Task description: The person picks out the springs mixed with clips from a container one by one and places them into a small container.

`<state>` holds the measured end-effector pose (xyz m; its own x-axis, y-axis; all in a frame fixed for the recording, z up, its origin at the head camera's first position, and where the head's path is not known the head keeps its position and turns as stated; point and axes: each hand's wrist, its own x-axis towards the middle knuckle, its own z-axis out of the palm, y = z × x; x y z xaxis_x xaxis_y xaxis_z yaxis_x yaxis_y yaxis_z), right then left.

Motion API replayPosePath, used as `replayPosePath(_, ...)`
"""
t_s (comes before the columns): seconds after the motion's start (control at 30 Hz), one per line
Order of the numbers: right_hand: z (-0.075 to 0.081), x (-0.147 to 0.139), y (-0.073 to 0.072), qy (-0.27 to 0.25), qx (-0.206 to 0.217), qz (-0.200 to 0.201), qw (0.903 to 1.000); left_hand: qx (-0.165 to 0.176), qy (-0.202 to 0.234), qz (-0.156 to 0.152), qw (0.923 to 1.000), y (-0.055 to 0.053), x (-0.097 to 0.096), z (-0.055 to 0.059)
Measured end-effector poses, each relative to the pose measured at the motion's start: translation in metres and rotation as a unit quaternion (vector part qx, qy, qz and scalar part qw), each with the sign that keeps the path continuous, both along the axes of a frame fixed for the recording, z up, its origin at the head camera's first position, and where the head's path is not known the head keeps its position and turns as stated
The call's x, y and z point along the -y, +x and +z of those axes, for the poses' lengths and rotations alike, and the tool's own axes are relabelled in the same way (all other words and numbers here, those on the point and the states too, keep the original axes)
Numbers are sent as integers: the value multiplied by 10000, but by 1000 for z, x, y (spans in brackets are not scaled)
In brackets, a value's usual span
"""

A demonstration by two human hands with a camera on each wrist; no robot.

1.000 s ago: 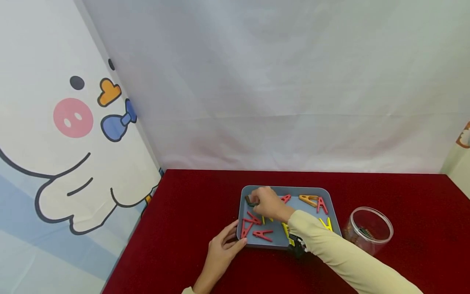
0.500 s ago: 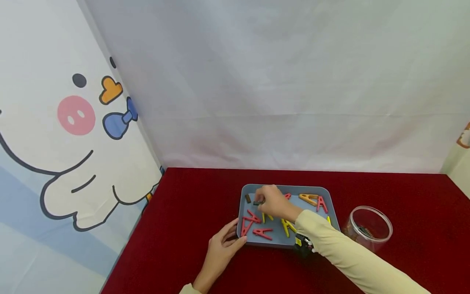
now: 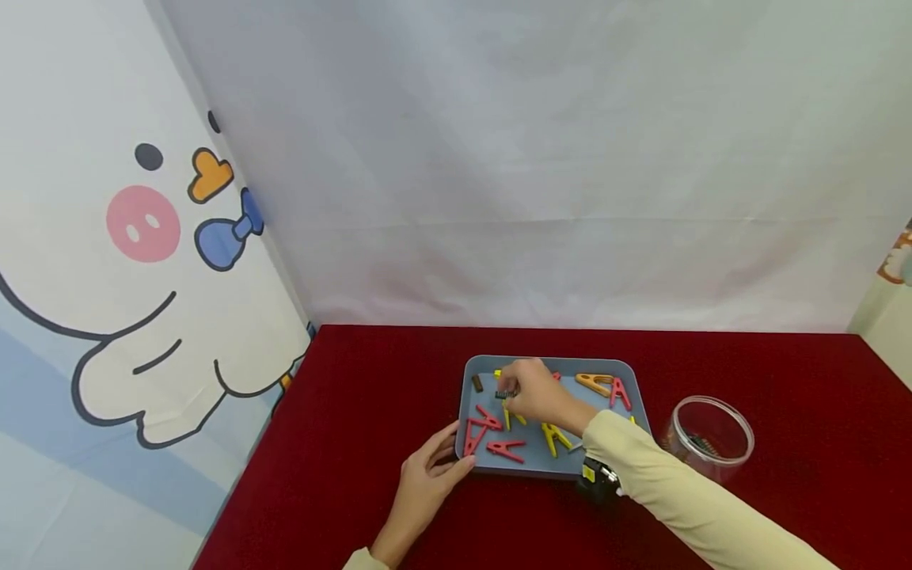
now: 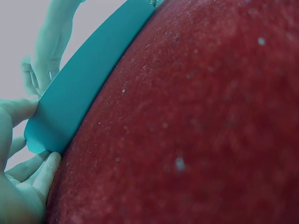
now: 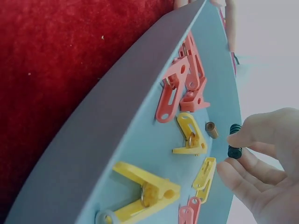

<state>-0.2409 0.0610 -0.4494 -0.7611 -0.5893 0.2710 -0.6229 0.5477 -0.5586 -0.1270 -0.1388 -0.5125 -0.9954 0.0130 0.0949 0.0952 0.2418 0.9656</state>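
Observation:
My right hand (image 3: 536,391) is over the left half of a blue-grey tray (image 3: 590,413), pinching a dark coil spring (image 5: 235,141) between thumb and fingers. In the right wrist view a brown coil spring (image 5: 211,130) lies on the tray floor close to that hand. Around it are red clothespins (image 5: 172,88) and yellow clothespins (image 5: 147,193). My left hand (image 3: 426,480) grips the tray's near left corner, with fingers on the side wall and thumb at the front. An orange clothespin (image 3: 594,384) rests at the tray's back right, beside another red one.
A clear round jar (image 3: 746,453) with dark springs inside stands right of the tray, behind the right forearm. Everything sits on a dark red cloth (image 3: 385,380). A pale curtain (image 3: 570,198) hangs behind the table, and a cartoon-printed sheet (image 3: 142,317) at the left.
The right hand has drawn a little to the right with the dark spring, uncovering the brown spring and part of a yellow clothespin. The left hand keeps its grip on the corner.

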Motion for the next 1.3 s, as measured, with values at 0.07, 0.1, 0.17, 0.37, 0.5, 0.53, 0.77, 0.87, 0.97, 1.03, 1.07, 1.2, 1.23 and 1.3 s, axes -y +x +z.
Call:
replayPosePath(0.07, 1, -2, 1, 4, 41, -25, 10000, 28, -8, 33, 10000, 1, 1, 1)
replayPosePath(0.1, 1, -3, 2, 6, 37, -27, 10000, 65, 15, 55, 10000, 1, 1, 3)
replayPosePath(0.17, 2, -5, 3, 13, 53, -41, 10000, 42, 37, 47, 10000, 4, 1, 8)
replayPosePath(0.37, 4, -15, 7, 18, 78, -84, 9999, 47, 34, 7, 10000, 10, -3, 27)
replayPosePath(0.5, 7, -19, 10, -21, 157, -94, 9998, 64, -48, 158, 9998, 4, 0, 11)
replayPosePath(0.53, 7, -20, 12, -14, 166, -83, 9998, 67, -58, 199, 9998, 3, 1, 7)
replayPosePath(0.77, 11, -27, 18, 20, 122, -64, 9999, -42, -12, 166, 9999, 2, 1, 0)
replayPosePath(0.87, 13, -30, 20, 35, 148, -68, 9999, -96, 10, 148, 9998, 1, 0, 0)
replayPosePath(0.97, 14, -33, 22, 56, 145, -98, 9998, -94, 8, 158, 9998, 1, -1, 1)
replayPosePath(1.03, 15, -35, 23, 61, 125, -122, 9998, -56, -9, 190, 9998, 1, -1, 1)
replayPosePath(1.07, 15, -36, 23, 63, 114, -136, 9998, -37, -16, 201, 9998, 1, -2, 1)
replayPosePath(1.2, 17, -40, 26, 58, 99, -192, 9997, 20, -47, 226, 9997, 1, -3, 1)
replayPosePath(1.23, 18, -41, 26, 56, 101, -205, 9997, 22, -53, 214, 9998, 1, -3, 1)
replayPosePath(1.3, 19, -43, 28, 64, 111, -231, 9997, 10, -76, 196, 9998, 1, -4, 0)
